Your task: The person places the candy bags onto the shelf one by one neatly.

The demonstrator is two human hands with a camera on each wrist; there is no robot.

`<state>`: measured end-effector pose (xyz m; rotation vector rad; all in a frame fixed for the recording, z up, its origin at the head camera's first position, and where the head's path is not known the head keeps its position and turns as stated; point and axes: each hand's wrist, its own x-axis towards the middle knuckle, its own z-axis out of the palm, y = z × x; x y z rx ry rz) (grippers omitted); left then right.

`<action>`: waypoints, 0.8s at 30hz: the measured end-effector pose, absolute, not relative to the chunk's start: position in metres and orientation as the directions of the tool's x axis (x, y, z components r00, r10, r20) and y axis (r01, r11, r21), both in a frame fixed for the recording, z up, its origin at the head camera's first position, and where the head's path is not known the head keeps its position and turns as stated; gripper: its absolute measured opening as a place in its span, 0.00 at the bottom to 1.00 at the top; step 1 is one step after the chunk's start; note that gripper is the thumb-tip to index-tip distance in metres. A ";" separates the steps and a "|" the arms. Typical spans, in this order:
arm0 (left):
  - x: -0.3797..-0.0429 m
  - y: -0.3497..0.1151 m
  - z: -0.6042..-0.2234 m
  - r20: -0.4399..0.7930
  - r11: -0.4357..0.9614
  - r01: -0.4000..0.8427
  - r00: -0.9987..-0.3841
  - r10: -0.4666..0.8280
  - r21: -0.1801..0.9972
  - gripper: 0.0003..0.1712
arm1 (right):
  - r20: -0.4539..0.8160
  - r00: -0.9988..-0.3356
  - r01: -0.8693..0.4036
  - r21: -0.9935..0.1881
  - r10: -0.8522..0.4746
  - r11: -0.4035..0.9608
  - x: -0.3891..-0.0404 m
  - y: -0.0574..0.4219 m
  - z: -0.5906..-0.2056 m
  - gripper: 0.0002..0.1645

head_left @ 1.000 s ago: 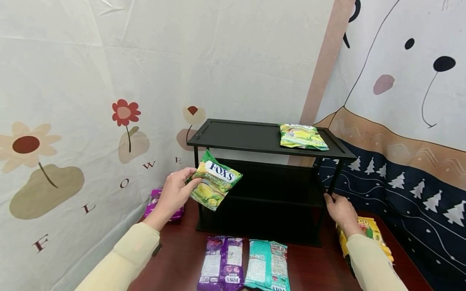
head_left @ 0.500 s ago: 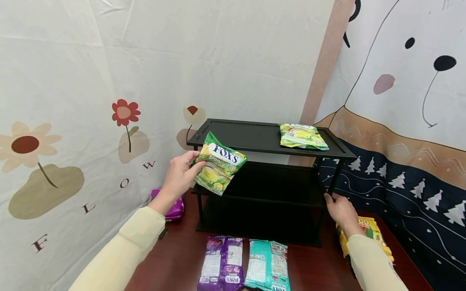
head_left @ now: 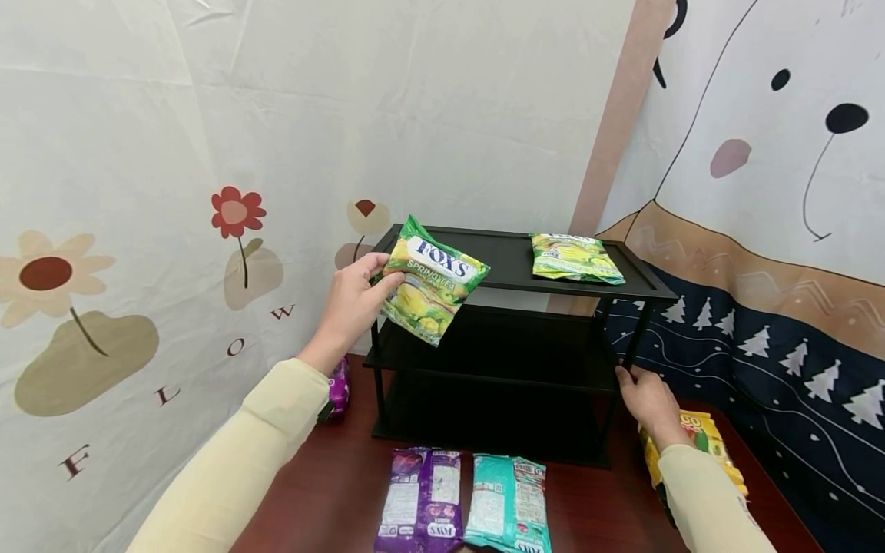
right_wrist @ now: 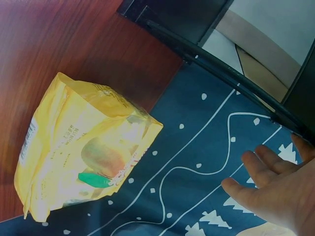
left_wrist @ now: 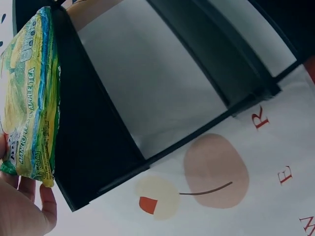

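Observation:
My left hand point(head_left: 356, 303) pinches a green and yellow Fox's candy packet point(head_left: 434, 283) by its left side, thumb in front. The packet is tilted and overlaps the left end of the black rack's top shelf point(head_left: 498, 261). In the left wrist view the same packet point(left_wrist: 29, 98) shows edge-on beside the rack. On the right, my right hand point(head_left: 651, 403) is at the rack's right front post point(head_left: 638, 334), a fingertip against it; in the right wrist view the other fingers point(right_wrist: 258, 169) reach out loosely. A similar green packet point(head_left: 575, 259) lies on the top shelf's right end.
In front of the rack lie a purple packet point(head_left: 420, 499) and a teal packet point(head_left: 510, 503). A yellow mango packet point(right_wrist: 93, 152) stands by the table's right edge. Behind my left wrist is another purple packet point(head_left: 339, 388). Printed cloth point(head_left: 484, 115) hangs behind the rack.
My left hand has raised the green packet and moved it to the right, from in front of the lower shelves to the top shelf's level. The right hand has stayed at the post.

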<state>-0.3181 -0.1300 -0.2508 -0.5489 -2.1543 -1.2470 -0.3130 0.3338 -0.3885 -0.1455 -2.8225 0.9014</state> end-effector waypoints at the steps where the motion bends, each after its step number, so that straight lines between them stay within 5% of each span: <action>1: -0.319 -0.129 -0.248 0.658 0.468 0.601 -0.751 0.054 0.648 0.15 | 0.137 -0.980 0.039 -0.582 0.144 0.812 -0.313 0.334 -0.388 0.41; 12: -0.336 -0.113 -0.221 0.626 0.341 0.591 -0.780 0.010 0.731 0.16 | 0.126 -0.982 0.040 -0.588 0.141 0.808 -0.313 0.335 -0.388 0.43; 19: -0.348 -0.104 -0.213 0.616 0.444 0.526 -0.784 -0.077 0.726 0.17 | 0.134 -0.980 0.040 -0.587 0.145 0.809 -0.314 0.334 -0.389 0.41; 24: -0.355 -0.107 -0.204 0.529 0.591 0.381 -0.844 -0.092 0.711 0.25 | 0.124 -0.982 0.042 -0.589 0.142 0.807 -0.314 0.335 -0.389 0.43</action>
